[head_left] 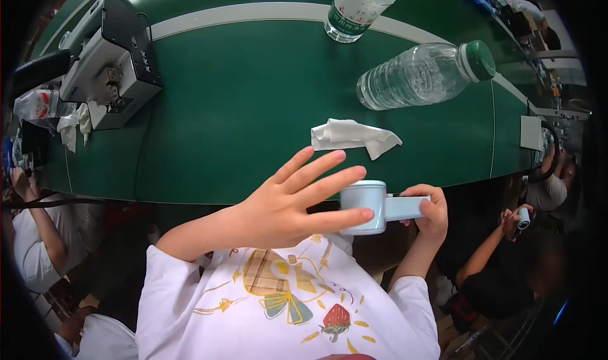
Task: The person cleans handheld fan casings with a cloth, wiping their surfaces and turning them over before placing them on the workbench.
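Observation:
My right hand is closed round the handle of a light-blue handheld device, which has a round, barrel-shaped head and a flat, straight handle. The head points left, toward my other hand. My left hand is open with its fingers spread, beside the barrel head. One fingertip overlaps the head's front; whether it touches, I cannot tell. Just beyond the fingers, a crumpled white cloth or tissue lies on the green table.
A clear bottle with a green cap lies or leans at the right, and a labelled water bottle is behind it. A grey-and-black machine stands at the left. Co-workers sit on both sides; the right one holds a similar light-blue device.

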{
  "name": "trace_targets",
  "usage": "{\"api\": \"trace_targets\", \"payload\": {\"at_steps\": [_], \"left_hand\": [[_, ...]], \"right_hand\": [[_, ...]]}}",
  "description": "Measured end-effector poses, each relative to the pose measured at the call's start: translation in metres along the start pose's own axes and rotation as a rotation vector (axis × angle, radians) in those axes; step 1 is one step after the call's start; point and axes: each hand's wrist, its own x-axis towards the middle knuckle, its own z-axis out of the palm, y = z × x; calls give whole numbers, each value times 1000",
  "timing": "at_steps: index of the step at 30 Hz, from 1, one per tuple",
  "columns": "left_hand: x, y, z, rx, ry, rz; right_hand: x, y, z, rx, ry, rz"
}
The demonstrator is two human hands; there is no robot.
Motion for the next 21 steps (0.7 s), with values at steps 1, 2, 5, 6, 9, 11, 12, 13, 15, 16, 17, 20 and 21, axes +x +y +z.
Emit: {"api": "trace_targets", "payload": {"at_steps": [1, 2, 5, 6, 9, 11, 12, 13, 15, 16, 17, 20, 21], "left_hand": [[6, -10, -7, -46, -20, -91], [8, -21, -12, -26, -11, -83], [9, -47, -26, -4, 161, -222], [9, -52, -29, -29, 183, -256], [11, -65, -29, -110, 241, -350], [14, -71, -28, -37, 243, -330], [15, -74, -29, -15, 260, -323], [16, -78, -30, 10, 237, -328], [17, -92, -32, 66, 249, -317], [19, -102, -32, 88, 281, -328], [19, -117, -30, 118, 278, -333], [12, -133, -28, 149, 306, -346], [9, -134, -24, 198, 321, -300]], "right_hand": [[-8, -11, -12, -26, 165, -78], [-14, -14, -32, -62, 402, -187], [-2, -37, -70, -465, 879, -481], [12, -42, -86, -701, 1074, -541], [46, -45, -165, -1219, 1338, -553], [65, -43, -215, -1224, 1355, -494], [74, -40, -231, -1322, 1323, -538], [83, -38, -243, -1419, 1280, -587], [89, -40, -240, -1560, 1391, -629], [89, -37, -247, -1589, 1379, -699], [87, -36, -238, -1601, 1346, -760], [81, -24, -185, -1518, 1172, -884], [78, -20, -156, -1494, 1111, -866]]}}
